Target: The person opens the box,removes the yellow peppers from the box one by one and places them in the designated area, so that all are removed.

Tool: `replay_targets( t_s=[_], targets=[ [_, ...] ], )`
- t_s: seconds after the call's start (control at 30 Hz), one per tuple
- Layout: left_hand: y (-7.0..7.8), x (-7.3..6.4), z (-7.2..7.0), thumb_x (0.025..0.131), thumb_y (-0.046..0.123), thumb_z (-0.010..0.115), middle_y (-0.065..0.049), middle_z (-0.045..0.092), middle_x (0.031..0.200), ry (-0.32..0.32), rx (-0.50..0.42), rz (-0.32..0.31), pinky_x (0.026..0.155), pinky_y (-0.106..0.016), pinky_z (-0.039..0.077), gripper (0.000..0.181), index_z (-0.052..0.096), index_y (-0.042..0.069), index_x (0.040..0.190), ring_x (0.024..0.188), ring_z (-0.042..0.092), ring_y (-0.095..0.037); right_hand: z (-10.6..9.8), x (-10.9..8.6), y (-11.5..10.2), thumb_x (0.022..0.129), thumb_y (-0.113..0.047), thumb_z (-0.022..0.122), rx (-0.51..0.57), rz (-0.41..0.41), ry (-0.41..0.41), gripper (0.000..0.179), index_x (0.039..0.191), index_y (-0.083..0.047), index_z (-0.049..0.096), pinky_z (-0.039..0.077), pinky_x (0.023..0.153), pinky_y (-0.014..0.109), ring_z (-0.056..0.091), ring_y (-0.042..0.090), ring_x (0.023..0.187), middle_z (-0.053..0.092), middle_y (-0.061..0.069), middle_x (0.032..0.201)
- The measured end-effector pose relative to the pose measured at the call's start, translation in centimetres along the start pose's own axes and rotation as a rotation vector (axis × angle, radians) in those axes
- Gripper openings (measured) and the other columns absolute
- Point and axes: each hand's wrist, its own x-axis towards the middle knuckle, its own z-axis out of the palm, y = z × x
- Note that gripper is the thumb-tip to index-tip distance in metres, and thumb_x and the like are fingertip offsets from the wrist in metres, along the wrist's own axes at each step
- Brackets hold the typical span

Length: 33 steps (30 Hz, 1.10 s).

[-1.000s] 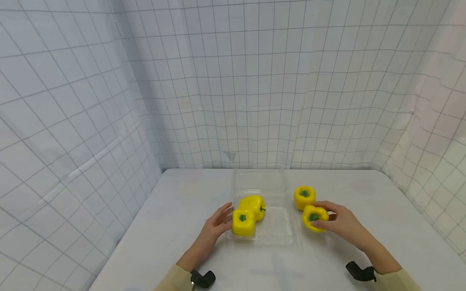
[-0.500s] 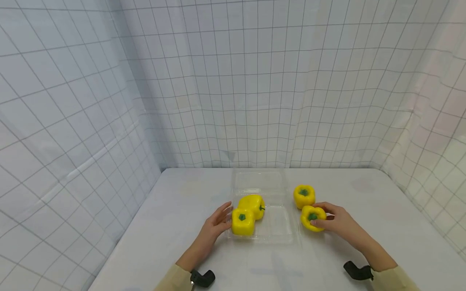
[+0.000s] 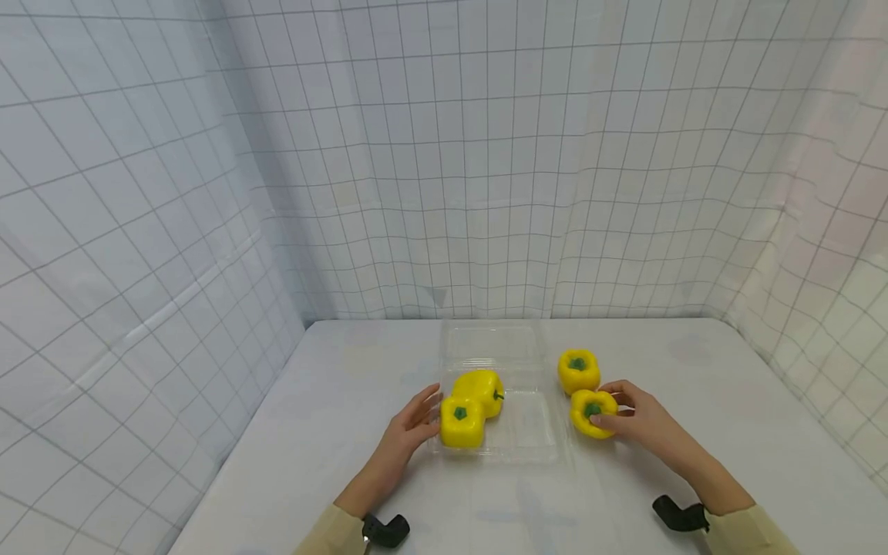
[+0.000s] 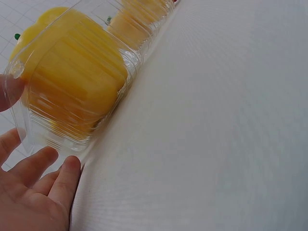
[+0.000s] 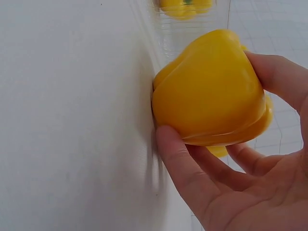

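A clear plastic clamshell box lies open mid-table, its lid folded back toward the far edge. Inside its left half are two yellow bell peppers: one upright at the front, the other tipped on its side behind it. My left hand rests at the box's left wall, thumb at the rim, fingers loosely spread in the left wrist view. My right hand grips a third yellow bell pepper, thumb over its top by the green stem and fingers around its side and underneath, low over the table.
Another yellow bell pepper stands upright right of the box, just behind the gripped one. The white table ends at a gridded white curtain, which also hangs along both sides.
My right hand has shifted slightly left with the bell pepper, nearer the box. The left hand keeps its place at the box wall. The whole head view has drifted a little.
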Motion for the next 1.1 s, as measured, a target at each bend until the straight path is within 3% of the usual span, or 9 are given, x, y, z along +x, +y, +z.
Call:
replay_targets(
  t_s=[0.4, 0.8, 1.1],
  targets=[
    [-0.15, 0.06, -0.11, 0.097, 0.035, 0.061, -0.005, 0.034, 0.161, 0.008, -0.001, -0.01, 0.115, -0.059, 0.027, 0.069, 0.031, 0.026, 0.159, 0.146, 0.032, -0.032, 0.31, -0.11, 0.09, 0.089, -0.048, 0.073, 0.091, 0.041, -0.018, 0.081, 0.148, 0.0, 0.043, 0.057, 0.086, 0.035, 0.059, 0.026, 0.114, 0.052, 0.022, 0.139],
    [-0.09, 0.29, -0.13, 0.098, 0.034, 0.061, -0.004, 0.034, 0.161, 0.004, 0.01, 0.0, 0.115, -0.058, 0.028, 0.068, 0.031, 0.026, 0.159, 0.146, 0.034, -0.032, 0.2, 0.01, 0.52, 0.094, -0.053, 0.065, 0.146, 0.035, 0.018, 0.082, 0.149, 0.003, 0.041, 0.057, 0.089, 0.033, 0.057, 0.028, 0.121, 0.046, 0.024, 0.148],
    [0.02, 0.09, -0.07, 0.099, 0.033, 0.06, -0.005, 0.034, 0.161, -0.005, -0.004, 0.015, 0.115, -0.058, 0.028, 0.068, 0.03, 0.025, 0.159, 0.146, 0.033, -0.032, 0.15, 0.07, 0.49, 0.096, -0.049, 0.064, 0.211, 0.014, -0.002, 0.078, 0.148, 0.005, 0.043, 0.057, 0.089, 0.035, 0.058, 0.028, 0.122, 0.046, 0.024, 0.148]
  ],
)
